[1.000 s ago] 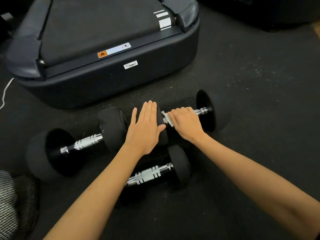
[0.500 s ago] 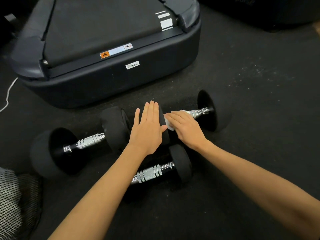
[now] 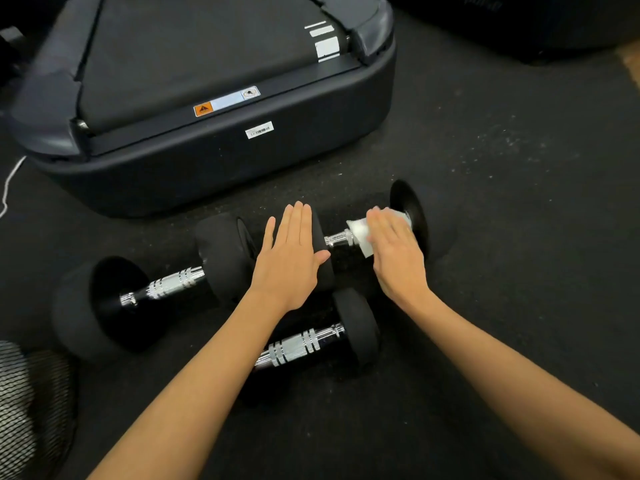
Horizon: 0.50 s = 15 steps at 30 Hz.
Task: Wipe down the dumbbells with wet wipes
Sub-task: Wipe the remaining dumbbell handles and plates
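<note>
Head view, looking down at a dark speckled floor: two bare forearms reach in from 6 o'clock. Nearest, at about 6 o'clock of centre, lies the near dumbbell, its knurled chrome grip partly hidden under the left forearm, with one black head showing at its 3 o'clock end. At 8 o'clock a black mesh object fills the frame's corner; what it is cannot be told.

Further out, at 9 o'clock, the left dumbbell rests on the floor, chrome grip between two black heads. Its 3 o'clock head sits just beside the left hand, which lies flat, fingers straight and together, palm down on the inner black head of the far dumbbell, gripping nothing. At 3 o'clock of that hand, the right hand presses a white wet wipe onto the chrome handle of the far dumbbell, fingers loosely extended over the wipe, near the outer head. A short bare stretch of handle shows between the two hands.

Farthest, from 10 to 12 o'clock, stands the dark end of a treadmill with an orange warning sticker and a small white label. A white cord runs along the floor at its 9 o'clock side.
</note>
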Tool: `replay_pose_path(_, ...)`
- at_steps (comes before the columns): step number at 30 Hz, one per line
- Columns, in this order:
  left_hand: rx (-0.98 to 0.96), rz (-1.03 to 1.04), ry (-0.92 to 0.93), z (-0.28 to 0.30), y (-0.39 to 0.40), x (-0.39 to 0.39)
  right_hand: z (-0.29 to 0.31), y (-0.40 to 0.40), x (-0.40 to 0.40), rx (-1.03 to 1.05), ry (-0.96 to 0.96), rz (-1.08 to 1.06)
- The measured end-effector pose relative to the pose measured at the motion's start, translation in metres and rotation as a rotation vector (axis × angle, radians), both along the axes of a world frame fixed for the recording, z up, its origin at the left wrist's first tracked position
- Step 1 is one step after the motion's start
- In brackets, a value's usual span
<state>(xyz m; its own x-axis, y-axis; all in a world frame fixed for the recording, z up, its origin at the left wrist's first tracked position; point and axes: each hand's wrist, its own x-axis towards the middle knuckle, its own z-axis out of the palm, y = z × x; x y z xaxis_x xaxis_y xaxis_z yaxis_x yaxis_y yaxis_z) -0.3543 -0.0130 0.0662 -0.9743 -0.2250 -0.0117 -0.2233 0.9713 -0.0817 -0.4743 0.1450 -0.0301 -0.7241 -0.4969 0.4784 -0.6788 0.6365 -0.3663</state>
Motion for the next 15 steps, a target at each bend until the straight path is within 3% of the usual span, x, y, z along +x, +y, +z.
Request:
replay_pose_path(3,0.011,0.001,0.003,0.0,0.0,-0.001,0.004,-0.013,0.006,0.086,-0.031,-0.064)
replay_pose_path(6,0.019,0.004,0.005,0.0,0.0,0.0,-0.002,0.001,0.002,0.078,-0.043,-0.003)
replay_pose_path(10,0.027,0.003,0.021,-0.002,0.001,0.0,0.002,-0.005,0.004,0.05,-0.111,-0.09)
replay_pose_path(12,0.021,0.005,0.011,-0.001,0.001,-0.001,0.005,-0.013,0.006,-0.017,-0.157,0.021)
replay_pose_path(15,-0.004,0.003,-0.009,0.0,0.001,0.0,0.006,0.003,0.0,-0.078,-0.055,0.144)
